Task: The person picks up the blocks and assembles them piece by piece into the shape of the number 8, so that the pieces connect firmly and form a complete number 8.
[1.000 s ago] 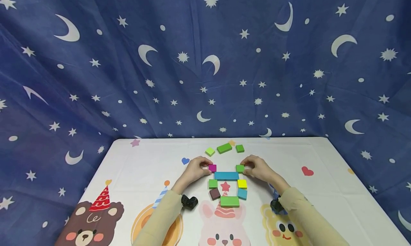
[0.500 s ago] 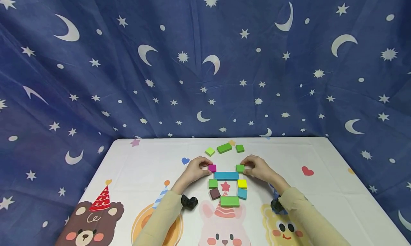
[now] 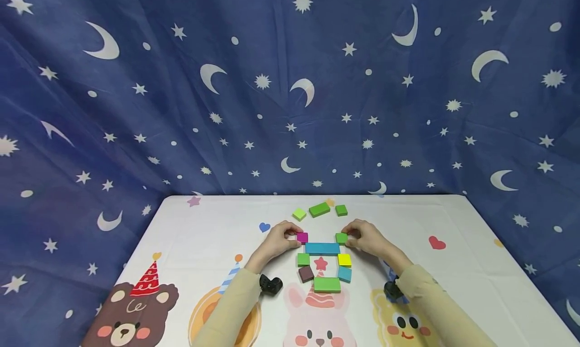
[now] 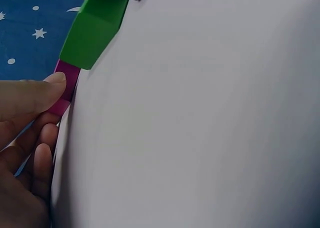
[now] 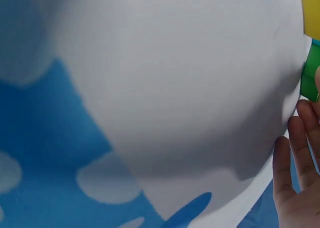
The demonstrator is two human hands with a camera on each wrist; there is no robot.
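Note:
My left hand (image 3: 278, 239) pinches a magenta block (image 3: 302, 237) between thumb and fingers; the left wrist view shows the thumb on that magenta block (image 4: 69, 80). Opposite it, my right hand (image 3: 368, 238) pinches a green block (image 3: 341, 238) by its right side. Both blocks sit at the far corners of a long blue block (image 3: 322, 249). Nearer me, a green cube (image 3: 303, 259) and a brown block (image 3: 306, 273) form the left side, a yellow block (image 3: 344, 260) and a light blue block (image 3: 345, 274) the right. A long green block (image 3: 327, 285) lies across the near end.
Behind the hands lie a lime block (image 3: 299, 214), an oblong green block (image 3: 319, 209) and a small green block (image 3: 341, 210). The white printed tablecloth (image 3: 399, 216) extends to both sides. A blue star-patterned curtain (image 3: 290, 85) hangs behind the table.
The head view has shifted slightly, so everything appears a little further right. Both hands keep their hold on the same two blocks, with no visible movement of the blocks on the table.

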